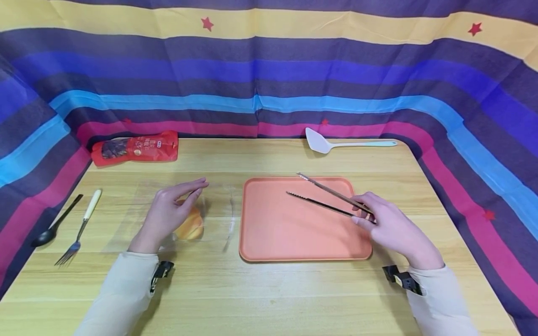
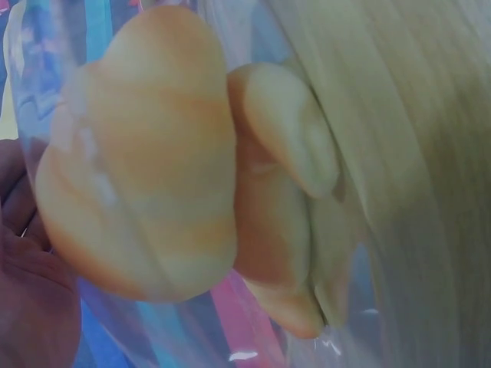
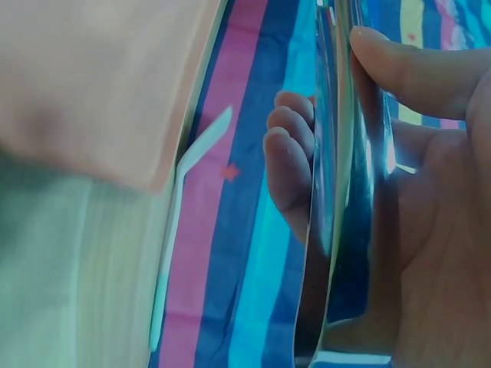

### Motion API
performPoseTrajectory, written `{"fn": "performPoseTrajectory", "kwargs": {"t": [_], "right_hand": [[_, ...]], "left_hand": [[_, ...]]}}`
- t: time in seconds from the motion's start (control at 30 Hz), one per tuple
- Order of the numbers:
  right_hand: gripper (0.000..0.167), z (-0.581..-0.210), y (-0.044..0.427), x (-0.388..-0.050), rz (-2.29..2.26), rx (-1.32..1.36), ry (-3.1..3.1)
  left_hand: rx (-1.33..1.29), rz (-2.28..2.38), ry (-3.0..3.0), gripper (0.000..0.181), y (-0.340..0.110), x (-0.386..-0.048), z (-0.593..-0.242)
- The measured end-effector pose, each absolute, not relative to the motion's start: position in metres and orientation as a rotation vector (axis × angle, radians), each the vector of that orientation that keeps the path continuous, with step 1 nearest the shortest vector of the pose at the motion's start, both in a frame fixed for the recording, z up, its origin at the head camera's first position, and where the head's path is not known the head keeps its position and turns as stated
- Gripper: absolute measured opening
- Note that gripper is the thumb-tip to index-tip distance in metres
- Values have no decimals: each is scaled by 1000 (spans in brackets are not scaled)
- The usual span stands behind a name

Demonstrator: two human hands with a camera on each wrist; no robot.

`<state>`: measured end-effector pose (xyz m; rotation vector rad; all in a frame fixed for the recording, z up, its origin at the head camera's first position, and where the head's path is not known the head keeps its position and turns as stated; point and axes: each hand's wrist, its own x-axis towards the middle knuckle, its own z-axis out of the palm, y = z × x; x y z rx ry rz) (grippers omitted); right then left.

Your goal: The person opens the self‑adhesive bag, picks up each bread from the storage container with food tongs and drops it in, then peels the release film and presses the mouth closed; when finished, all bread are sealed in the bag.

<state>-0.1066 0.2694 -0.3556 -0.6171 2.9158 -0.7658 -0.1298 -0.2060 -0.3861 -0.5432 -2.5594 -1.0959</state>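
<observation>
My left hand (image 1: 166, 210) is held over a clear plastic bag (image 1: 218, 212) with bread rolls (image 1: 192, 227) inside. Its fingers look fairly straight, pointing right, with the thumb close beneath them. In the left wrist view, bag film and large rolls (image 2: 146, 161) cover part of the palm (image 2: 38, 307). My right hand (image 1: 392, 231) grips metal tongs (image 1: 319, 203) near their joined end; their two arms are spread over the pink tray (image 1: 286, 228). The right wrist view has the thumb on one side of the tongs (image 3: 349, 192) and curled fingers on the other.
At the back right lies a white spatula (image 1: 336, 145) with a pale green handle end. A red food pouch (image 1: 155, 147) is at the back left. The black spoon (image 1: 54, 228) and the white-handled fork (image 1: 84, 224) lie left. A striped cloth (image 1: 252, 65) hangs around the table.
</observation>
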Motion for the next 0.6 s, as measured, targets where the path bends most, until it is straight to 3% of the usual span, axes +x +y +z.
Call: {"fn": "performPoseTrajectory", "kwargs": {"t": [0.23,0.6], "right_hand": [[44,-359,292,-104,-764,-500,3039],[38,-364,316,-103,-775,-252,3134]], "left_hand": [[-541,-1098,-2557,29,-206,-130,-386],[-558,-1073,-2574,29,-207,-129,-387]]}}
